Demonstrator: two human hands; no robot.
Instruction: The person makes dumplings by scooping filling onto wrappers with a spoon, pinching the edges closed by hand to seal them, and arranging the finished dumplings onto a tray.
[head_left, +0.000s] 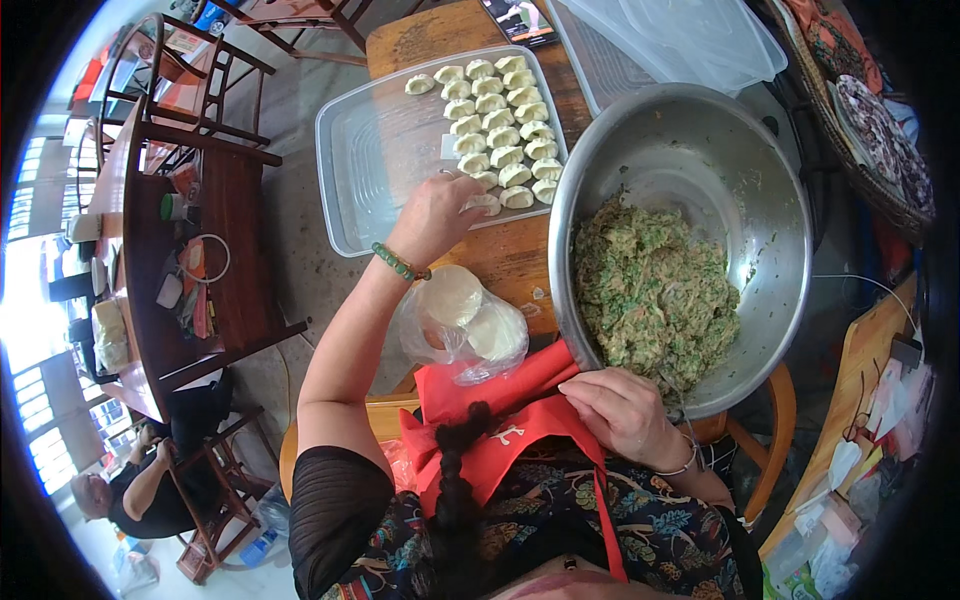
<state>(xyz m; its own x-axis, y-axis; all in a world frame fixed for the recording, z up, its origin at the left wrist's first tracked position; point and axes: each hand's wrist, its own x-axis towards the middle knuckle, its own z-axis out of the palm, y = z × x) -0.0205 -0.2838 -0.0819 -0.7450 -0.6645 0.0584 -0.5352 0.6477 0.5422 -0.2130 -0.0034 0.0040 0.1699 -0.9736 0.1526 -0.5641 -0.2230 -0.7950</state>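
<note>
My left hand, with a green bead bracelet at the wrist, reaches over the near edge of a clear plastic tray. Its fingers are on a dumpling at the end of a row. Rows of folded dumplings fill the tray's right part. Round dumpling wrappers lie in an open plastic bag on the wooden table. My right hand is at the near rim of a large steel bowl holding green-flecked filling. Its fingers are bent, and what they hold, if anything, is unclear.
Clear plastic lids lie beyond the bowl. A woven basket stands at the far right, above a cluttered wooden surface. On the left are a dark wooden table and chairs, with another person seated lower left.
</note>
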